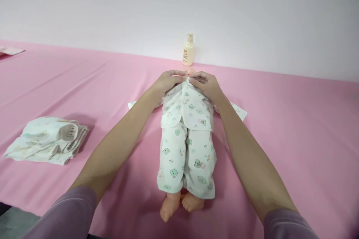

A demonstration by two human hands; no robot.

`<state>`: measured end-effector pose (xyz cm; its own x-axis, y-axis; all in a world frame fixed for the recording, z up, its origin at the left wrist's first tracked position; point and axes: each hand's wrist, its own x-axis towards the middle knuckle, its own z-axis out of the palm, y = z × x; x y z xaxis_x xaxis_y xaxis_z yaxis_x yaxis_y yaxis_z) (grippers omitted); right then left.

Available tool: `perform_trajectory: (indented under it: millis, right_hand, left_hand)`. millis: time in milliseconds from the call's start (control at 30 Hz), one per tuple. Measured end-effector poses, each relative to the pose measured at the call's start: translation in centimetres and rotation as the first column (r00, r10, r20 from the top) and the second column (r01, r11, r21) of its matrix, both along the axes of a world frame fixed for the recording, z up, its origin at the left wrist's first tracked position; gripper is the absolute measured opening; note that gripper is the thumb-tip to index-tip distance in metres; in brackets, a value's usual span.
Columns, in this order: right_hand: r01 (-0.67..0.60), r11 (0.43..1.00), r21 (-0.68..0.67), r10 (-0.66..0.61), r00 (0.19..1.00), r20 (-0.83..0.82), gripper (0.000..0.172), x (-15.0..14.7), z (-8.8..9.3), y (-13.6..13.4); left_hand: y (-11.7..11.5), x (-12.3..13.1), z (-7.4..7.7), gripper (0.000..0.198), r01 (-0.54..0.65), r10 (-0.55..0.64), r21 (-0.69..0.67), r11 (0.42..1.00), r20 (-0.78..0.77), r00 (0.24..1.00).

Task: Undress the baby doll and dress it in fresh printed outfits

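A baby doll (169, 205) lies on its back with its bare feet towards me. It wears a white shirt (193, 106) with a small green animal print and matching trousers (172, 157). My left hand (167, 81) and my right hand (206, 84) meet at the shirt's collar, fingers pinched on the two front edges by the top fastening. Lower buttons on the front look closed. My hands cover most of the doll's head. The shirt's sleeves (238, 111) stick out to both sides behind my forearms.
Folded printed clothes (46, 140) lie to the left. A cream pump bottle (189, 50) stands beyond the doll's head, near the white wall (252, 18). Pink cloth (294, 119) covers the table. Another pale folded item (11, 50) sits at the far left edge.
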<state>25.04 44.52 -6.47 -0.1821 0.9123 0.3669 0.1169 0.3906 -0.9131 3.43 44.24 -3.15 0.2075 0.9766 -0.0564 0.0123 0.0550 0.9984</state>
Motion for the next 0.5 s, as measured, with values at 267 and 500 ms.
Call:
perform_trajectory:
  millis: [267, 500]
  right_hand:
    - [0.055, 0.990, 0.128, -0.071, 0.990, 0.118, 0.036, -0.14, 0.21, 0.15]
    - [0.113, 0.984, 0.141, -0.130, 0.984, 0.120, 0.039, -0.61, 0.10, -0.07]
  left_hand:
    - [0.34, -0.14, -0.27, 0.046, 0.017, -0.017, 0.014, 1.000, 0.004, 1.000]
    - [0.40, 0.28, -0.51, 0.032, 0.025, -0.023, 0.080, 0.997, -0.025, 0.999]
